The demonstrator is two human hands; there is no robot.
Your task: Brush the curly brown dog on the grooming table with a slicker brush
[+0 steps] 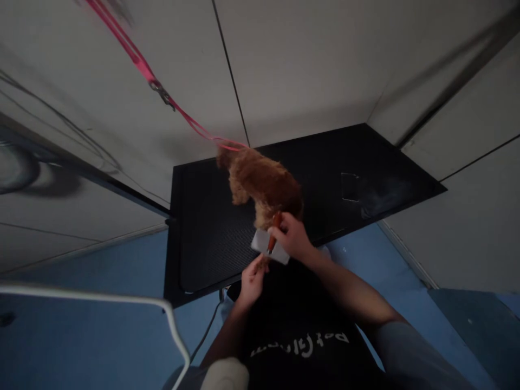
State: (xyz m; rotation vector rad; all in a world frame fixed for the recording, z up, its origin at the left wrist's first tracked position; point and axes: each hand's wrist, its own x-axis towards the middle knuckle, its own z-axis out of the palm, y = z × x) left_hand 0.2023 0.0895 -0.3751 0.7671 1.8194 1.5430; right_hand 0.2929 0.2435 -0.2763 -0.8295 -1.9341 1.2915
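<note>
Pointing toward the dog [266, 176]: brown brush handle [272, 244]

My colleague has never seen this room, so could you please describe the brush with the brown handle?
Find the wide black table, then the curly reddish-brown dog on it. Beside the dog's rear, the bare right hand grips the brown-handled brush with a flat, pale, rectangular head. That pale head sets it apart from the dog and the table, both darker.

Dim light; pale, seemingly panelled walls [309, 65]; blue floor [101, 341].
</note>
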